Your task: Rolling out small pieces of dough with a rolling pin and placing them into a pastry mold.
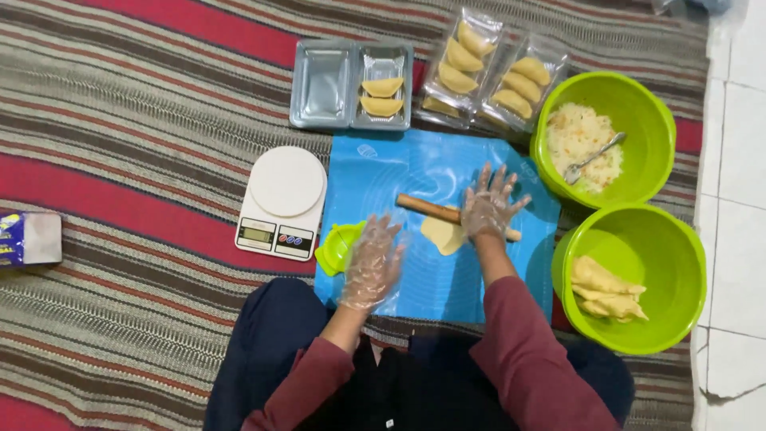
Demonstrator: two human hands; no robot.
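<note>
My right hand, in a clear plastic glove, lies flat with fingers spread on a wooden rolling pin. The pin rests across a pale yellow piece of dough on a blue mat. My left hand, also gloved, hovers open over the mat's near left part, beside a small green dumpling press. It holds nothing.
A white kitchen scale stands left of the mat. Behind it are two metal trays, one with two folded pastries, and clear packs of pastries. A green bowl holds filling and a spoon; another green bowl holds dough. A box lies far left.
</note>
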